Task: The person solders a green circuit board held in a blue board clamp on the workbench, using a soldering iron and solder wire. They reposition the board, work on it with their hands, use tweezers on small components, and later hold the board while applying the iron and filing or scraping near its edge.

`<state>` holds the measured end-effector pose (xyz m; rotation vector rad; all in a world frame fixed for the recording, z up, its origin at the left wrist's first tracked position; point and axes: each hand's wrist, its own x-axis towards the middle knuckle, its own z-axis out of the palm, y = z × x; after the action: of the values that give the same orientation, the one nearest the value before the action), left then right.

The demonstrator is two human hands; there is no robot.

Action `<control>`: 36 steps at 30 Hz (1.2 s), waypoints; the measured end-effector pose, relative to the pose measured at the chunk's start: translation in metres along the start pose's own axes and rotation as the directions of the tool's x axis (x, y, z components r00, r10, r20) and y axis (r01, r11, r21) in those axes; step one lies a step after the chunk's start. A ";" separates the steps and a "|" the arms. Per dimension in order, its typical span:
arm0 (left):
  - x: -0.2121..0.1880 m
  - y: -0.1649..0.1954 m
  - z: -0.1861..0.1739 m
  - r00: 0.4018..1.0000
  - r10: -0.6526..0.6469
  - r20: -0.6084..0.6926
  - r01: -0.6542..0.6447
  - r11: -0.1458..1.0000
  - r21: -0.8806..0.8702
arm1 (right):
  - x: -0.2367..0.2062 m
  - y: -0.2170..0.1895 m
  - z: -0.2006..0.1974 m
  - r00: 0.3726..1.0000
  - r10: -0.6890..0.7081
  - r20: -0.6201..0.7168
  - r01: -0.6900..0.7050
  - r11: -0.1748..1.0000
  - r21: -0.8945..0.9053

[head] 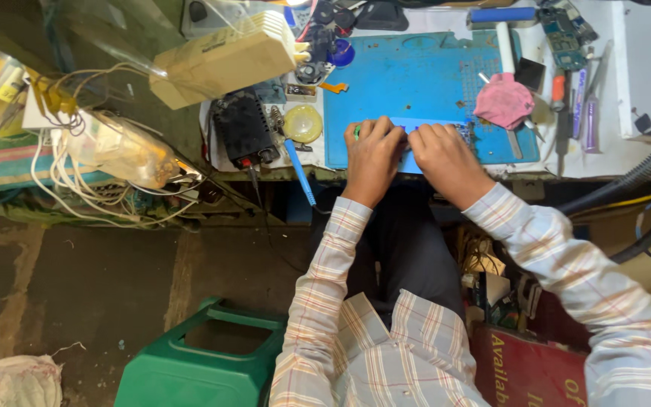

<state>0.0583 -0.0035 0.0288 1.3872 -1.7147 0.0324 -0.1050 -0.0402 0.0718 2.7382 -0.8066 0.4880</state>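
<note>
From the head camera we cannot make out much of the thing being worked on: a flat, pale blue device (410, 130) lies at the near edge of the blue work mat (416, 75), and both hands cover most of it. Only a strip shows between the knuckles, with a small green bit at its left end, too small to identify. The fingertips are hidden under the curled fingers, so how firmly they grip we cannot tell.

The left hand (373, 157) is closed narrow, fingers bent down over the device's left end, wrist straight, checked sleeve running back toward the body. The right hand (446, 160) is curled the same way over the right end, its forearm angled in from the lower right. The two hands sit just beside each other, nearly touching.

A pink cloth (504, 102) lies on the mat beyond the right hand, a black soldering station (242, 128) left of the mat.
</note>
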 end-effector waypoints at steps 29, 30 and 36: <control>-0.049 0.044 0.046 0.967 -0.149 -0.206 0.153 0.988 0.001 | -0.109 -0.015 0.031 0.764 0.627 -0.154 -0.469 0.702 0.535; -0.050 0.041 0.051 0.968 -0.143 -0.206 0.142 0.990 -0.022 | -0.107 -0.018 0.031 0.757 0.635 -0.157 -0.476 0.699 0.534; -0.069 0.018 0.067 0.982 -0.059 -0.180 0.054 0.998 -0.028 | -0.105 -0.027 0.032 0.758 0.639 -0.133 -0.502 0.701 0.507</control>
<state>0.0004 0.0212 -0.0467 1.3720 -1.5204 0.1040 -0.1653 0.0215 -0.0016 2.6061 -1.6567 1.3383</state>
